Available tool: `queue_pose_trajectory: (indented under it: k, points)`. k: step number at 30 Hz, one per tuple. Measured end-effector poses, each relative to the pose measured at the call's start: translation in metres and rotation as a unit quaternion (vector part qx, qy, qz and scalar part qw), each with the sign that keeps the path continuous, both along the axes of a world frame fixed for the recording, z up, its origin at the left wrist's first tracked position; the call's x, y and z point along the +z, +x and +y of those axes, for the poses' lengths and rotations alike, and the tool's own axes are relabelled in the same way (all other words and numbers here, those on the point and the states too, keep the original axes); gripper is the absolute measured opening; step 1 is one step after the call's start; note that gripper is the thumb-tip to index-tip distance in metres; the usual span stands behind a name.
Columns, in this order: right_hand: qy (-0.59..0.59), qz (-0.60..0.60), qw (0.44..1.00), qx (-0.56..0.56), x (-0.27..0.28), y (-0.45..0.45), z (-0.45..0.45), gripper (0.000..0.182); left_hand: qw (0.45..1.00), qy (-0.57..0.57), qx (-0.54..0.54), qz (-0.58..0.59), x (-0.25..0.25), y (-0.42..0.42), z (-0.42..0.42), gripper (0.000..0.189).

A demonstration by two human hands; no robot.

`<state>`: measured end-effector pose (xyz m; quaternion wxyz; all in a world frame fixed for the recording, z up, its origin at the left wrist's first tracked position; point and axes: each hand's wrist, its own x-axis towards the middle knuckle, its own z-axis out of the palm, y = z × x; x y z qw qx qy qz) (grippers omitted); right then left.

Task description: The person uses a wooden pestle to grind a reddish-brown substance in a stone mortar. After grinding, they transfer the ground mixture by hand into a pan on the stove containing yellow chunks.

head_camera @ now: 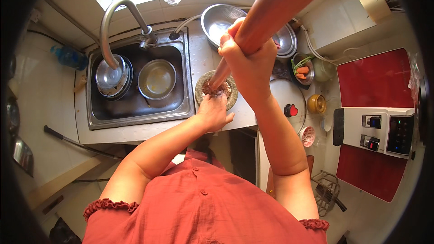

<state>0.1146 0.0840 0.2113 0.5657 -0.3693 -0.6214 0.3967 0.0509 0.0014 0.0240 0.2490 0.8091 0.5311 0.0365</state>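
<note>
A long wooden pestle [268, 15] slants up toward the camera, gripped by my right hand [252, 62] around its shaft. Its lower end rests in a round stone mortar [232, 101] on the counter beside the sink. Inside the mortar lies a reddish-brown crushed mass [213, 89], whose kind I cannot tell. My left hand [214, 112] reaches over the near rim, fingertips down in the bowl close to the pestle's tip. Its thumb sticks out to the right. Whether those fingers pinch anything is hidden.
Left is a steel sink [139, 108] with stacked bowls [110, 78], a metal dish [157, 79] and a curved faucet [106, 34]. Behind my right hand stands a steel colander [217, 23]. Rightward are a glass lid [281, 95], a bowl with carrots [302, 71] and a brown jar [316, 104].
</note>
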Motion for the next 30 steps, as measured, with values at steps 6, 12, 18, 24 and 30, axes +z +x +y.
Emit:
queue_pose_trajectory:
  k: [6, 12, 18, 24, 30]
  points:
    - [0.021, 0.023, 0.999, 0.021, 0.006, 0.012, -0.005, 0.006, 0.989, 0.119, -0.024, -0.079, 0.007, -0.02, -0.009, 0.046]
    - [-0.007, 0.051, 0.999, 0.002, 0.016, 0.035, -0.019, 0.013, 0.971, 0.151, -0.033, -0.182, 0.015, -0.046, 0.003, 0.025]
    - [-0.02, 0.119, 0.992, -0.048, 0.004, 0.055, -0.052, 0.02, 0.939, 0.061, 0.093, -0.327, 0.013, -0.054, 0.026, 0.015]
    - [0.012, 0.126, 0.991, -0.049, 0.019, 0.07, -0.066, 0.015, 0.964, 0.047, -0.133, -0.226, 0.008, -0.047, 0.071, 0.04]
    - [-0.008, 0.127, 0.989, -0.074, 0.004, 0.071, -0.072, 0.017, 0.926, 0.118, -0.323, -0.153, 0.011, -0.036, 0.093, 0.037]
